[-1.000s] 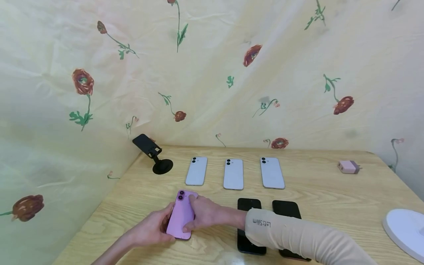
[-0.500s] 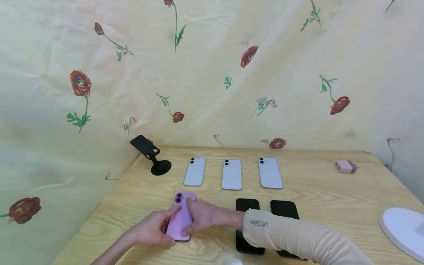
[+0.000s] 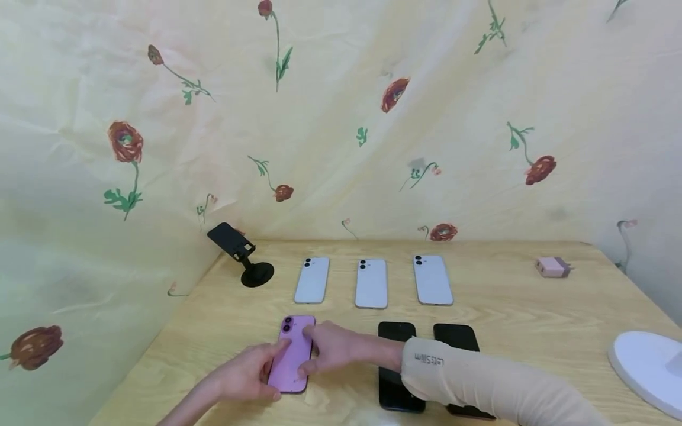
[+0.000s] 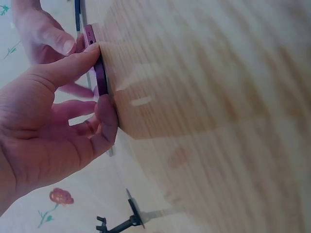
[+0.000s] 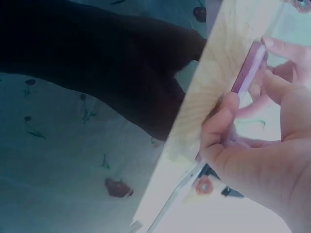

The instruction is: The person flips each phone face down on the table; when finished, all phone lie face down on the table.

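Note:
A pink-purple phone lies at the left front of the table, its back and two-lens camera facing up. The left hand holds its left side, with one finger over the back and the thumb at the lower edge. From the right, the right hand grips the opposite side, fingertips reaching over onto the back. In the left wrist view the phone's dark edge is pinched between the left hand's thumb and fingers, close to the wood. The phone's screen side is hidden.
Three white phones lie in a row behind. Two black phones lie under the right forearm, partly hidden by the beige sleeve. A black phone stand is at back left, a pink charger plug at back right, a white round base at right.
The pink-purple phone has shifted slightly towards the person and turned a little straighter. A left finger has moved from its side onto its back. The head view has tilted slightly.

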`<act>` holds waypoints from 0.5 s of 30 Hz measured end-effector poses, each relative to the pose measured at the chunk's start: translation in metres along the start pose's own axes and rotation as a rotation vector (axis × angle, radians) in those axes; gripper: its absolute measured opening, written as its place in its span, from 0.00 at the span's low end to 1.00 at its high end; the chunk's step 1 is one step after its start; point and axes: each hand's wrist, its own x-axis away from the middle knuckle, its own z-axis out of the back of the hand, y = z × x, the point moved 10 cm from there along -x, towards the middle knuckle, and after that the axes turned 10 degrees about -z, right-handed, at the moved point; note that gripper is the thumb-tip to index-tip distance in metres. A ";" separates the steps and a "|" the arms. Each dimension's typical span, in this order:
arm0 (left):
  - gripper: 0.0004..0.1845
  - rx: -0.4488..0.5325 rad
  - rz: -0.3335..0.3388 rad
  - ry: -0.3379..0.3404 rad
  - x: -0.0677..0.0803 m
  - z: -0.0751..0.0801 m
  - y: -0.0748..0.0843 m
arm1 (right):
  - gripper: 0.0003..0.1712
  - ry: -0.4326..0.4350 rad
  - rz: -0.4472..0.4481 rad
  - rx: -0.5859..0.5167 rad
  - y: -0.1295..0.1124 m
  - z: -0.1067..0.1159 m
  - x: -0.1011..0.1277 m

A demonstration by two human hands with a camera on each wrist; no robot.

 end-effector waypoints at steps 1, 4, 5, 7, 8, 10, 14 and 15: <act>0.50 -0.025 0.021 -0.010 0.002 0.000 -0.001 | 0.21 0.005 0.032 -0.013 0.000 0.003 0.004; 0.51 -0.143 0.100 -0.006 0.008 0.005 0.004 | 0.20 0.029 0.097 -0.019 0.002 0.020 0.019; 0.51 -0.201 0.110 0.013 0.009 0.008 0.008 | 0.20 0.036 0.109 -0.020 0.005 0.027 0.025; 0.49 -0.304 0.109 0.063 0.006 0.013 0.024 | 0.19 0.046 0.120 -0.034 0.015 0.044 0.040; 0.46 -0.319 0.092 0.085 0.003 0.013 0.034 | 0.19 0.039 0.106 -0.046 0.022 0.052 0.049; 0.41 -0.325 0.027 0.118 -0.008 0.007 0.055 | 0.20 0.030 0.065 -0.074 0.039 0.066 0.067; 0.36 -0.172 -0.029 0.077 -0.033 -0.018 0.081 | 0.27 0.002 -0.053 -0.127 0.072 0.084 0.103; 0.36 -0.163 -0.032 0.074 -0.039 -0.022 0.085 | 0.29 -0.006 -0.076 -0.140 0.079 0.086 0.110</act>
